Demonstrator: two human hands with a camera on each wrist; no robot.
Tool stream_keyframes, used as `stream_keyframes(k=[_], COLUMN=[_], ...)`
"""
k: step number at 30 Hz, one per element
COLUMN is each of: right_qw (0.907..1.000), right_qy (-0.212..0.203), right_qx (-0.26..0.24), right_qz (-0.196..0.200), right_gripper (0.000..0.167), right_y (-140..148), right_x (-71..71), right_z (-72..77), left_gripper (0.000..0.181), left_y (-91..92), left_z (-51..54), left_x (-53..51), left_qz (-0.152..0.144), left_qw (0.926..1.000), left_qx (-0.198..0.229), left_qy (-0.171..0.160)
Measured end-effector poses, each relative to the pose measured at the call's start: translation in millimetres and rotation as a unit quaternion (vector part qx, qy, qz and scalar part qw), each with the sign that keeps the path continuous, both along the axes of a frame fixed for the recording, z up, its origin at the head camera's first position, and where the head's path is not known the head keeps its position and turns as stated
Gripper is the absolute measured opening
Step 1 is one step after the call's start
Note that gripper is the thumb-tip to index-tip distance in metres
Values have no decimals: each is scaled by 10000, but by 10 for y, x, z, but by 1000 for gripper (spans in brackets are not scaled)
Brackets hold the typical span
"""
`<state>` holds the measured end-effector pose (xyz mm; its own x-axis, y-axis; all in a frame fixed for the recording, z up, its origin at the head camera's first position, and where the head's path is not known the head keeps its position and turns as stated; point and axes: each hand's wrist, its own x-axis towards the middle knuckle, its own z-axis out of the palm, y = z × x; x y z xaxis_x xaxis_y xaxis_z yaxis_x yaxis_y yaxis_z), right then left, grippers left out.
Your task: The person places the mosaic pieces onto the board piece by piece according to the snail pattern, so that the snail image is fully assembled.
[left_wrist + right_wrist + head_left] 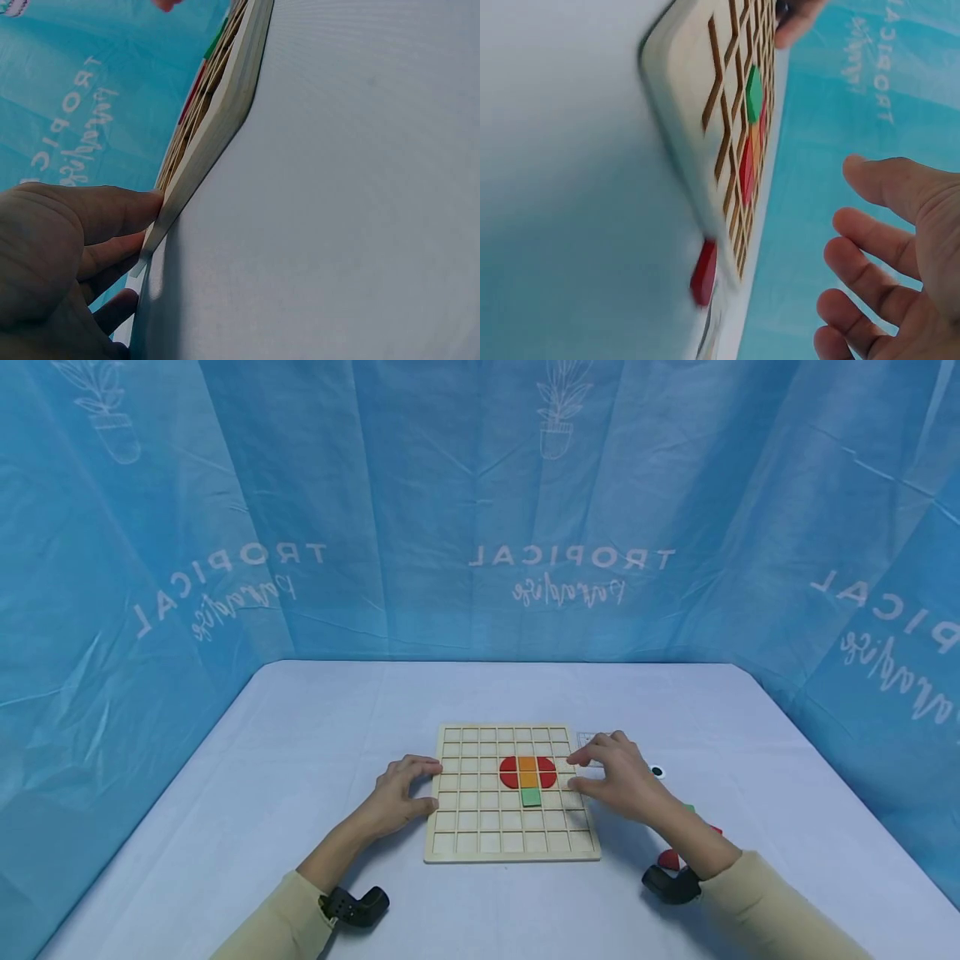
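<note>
A pale wooden grid board point(468, 820) lies on the table in front of me. Red rounded pieces point(508, 764) flank two orange squares point(528, 772) in its cells, and a green square point(531, 797) sits just below the orange. With thumb and fingers spread along it, my left hand point(393, 797) touches the board's left edge; the left wrist view shows the thumb point(124, 211) against the rim. My right hand point(622, 778) hovers by the board's right edge. Its fingers are parted and hold nothing in the right wrist view.
Right of the board lie a printed sheet point(592, 737), partly hidden by my right hand, and a black-and-white eye-like piece point(657, 771). Red point(669, 859) and green point(688, 807) pieces show around my right forearm. A blue curtain point(480, 510) encloses the white-covered table point(330, 718).
</note>
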<state>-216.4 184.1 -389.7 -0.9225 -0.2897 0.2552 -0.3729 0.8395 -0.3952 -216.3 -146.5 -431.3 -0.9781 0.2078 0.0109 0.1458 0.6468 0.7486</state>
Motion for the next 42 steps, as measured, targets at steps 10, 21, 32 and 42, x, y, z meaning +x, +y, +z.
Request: stream_keyframes(k=[10,21,32,42], right_qw=[9979,9907,9893,9910], right_qy=[-264,-1039,-1272,-1078], right_qx=[39,55,378,648], right_qz=[-597,-877,-601,-465], right_gripper=[34,37,30,36], right_y=[524,910,1108,1128], right_x=[213,540,712,752], right_z=[50,-36,-144,-238], left_gripper=[46,46,46,47], left_y=[4,-1,-7,-7], left_z=[-15,-17,-25,-10], left_x=[-1,-3,0,-4], left_qz=[48,54,56,6], left_qw=[10000,10000,10000,10000], left_qx=[1,-27,-7,16], left_qy=[-36,-66,-35,-14])
